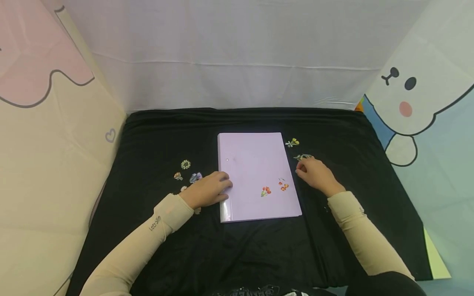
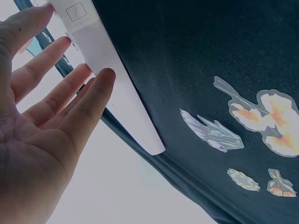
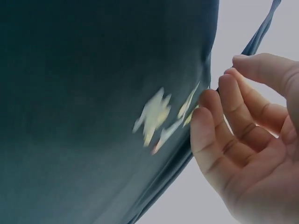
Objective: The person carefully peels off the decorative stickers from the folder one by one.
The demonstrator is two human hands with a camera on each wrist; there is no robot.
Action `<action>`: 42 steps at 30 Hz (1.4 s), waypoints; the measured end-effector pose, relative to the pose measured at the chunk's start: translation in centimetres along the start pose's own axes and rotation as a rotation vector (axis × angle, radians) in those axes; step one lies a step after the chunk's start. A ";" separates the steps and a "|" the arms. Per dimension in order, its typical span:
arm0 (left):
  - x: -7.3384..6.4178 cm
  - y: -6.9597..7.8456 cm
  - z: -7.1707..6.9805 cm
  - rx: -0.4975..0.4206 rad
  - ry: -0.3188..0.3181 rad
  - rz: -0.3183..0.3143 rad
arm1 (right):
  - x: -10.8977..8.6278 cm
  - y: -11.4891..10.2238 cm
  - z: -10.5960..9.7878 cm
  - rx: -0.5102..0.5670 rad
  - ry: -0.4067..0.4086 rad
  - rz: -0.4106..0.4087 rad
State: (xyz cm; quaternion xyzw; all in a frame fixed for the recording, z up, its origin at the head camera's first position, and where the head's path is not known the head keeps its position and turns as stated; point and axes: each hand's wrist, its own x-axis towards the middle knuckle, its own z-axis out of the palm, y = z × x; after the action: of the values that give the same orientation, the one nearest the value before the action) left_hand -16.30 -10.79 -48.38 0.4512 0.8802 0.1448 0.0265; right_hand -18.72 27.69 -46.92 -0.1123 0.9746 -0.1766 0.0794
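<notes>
A pale lilac binder (image 1: 255,164) lies flat, its spine (image 2: 114,88) on the left. Two flower stickers are on its cover: a red one (image 1: 266,191) and an orange-red one (image 1: 283,185). My left hand (image 1: 208,190) touches the binder's left edge with loosely bent fingers, holding nothing. Right of the binder, my right hand (image 1: 316,174) hovers close to a leafy sticker (image 1: 303,157), partly behind the fingers. In the right wrist view that hand (image 3: 247,135) shows slightly bent fingers and nothing held. Beyond it lies a yellow flower sticker (image 1: 292,142).
Left of the binder, several flower stickers lie on the black cloth (image 1: 259,250), among them a round wreath (image 1: 186,164), an orange bloom (image 1: 178,176) and a purple flower (image 2: 212,133). The left forearm passes over some of them. White fabric (image 1: 237,82) hangs behind.
</notes>
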 end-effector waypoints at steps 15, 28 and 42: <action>0.0 0.0 0.2 0.002 0.001 0.004 | -0.2 -3.2 3.8 -0.047 0.054 -0.206; 0.0 -0.1 0.1 -0.001 0.011 0.006 | 0.5 -3.4 3.9 -0.075 0.015 -0.214; 0.1 0.5 -0.4 -0.007 0.013 0.014 | -0.1 -2.0 3.0 0.028 0.130 -0.206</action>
State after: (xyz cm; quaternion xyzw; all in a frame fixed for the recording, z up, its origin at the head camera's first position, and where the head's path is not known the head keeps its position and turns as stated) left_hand -16.07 -10.52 -47.84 0.4562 0.8768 0.1509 0.0212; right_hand -17.64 24.88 -48.95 -0.1992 0.9584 -0.2043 -0.0011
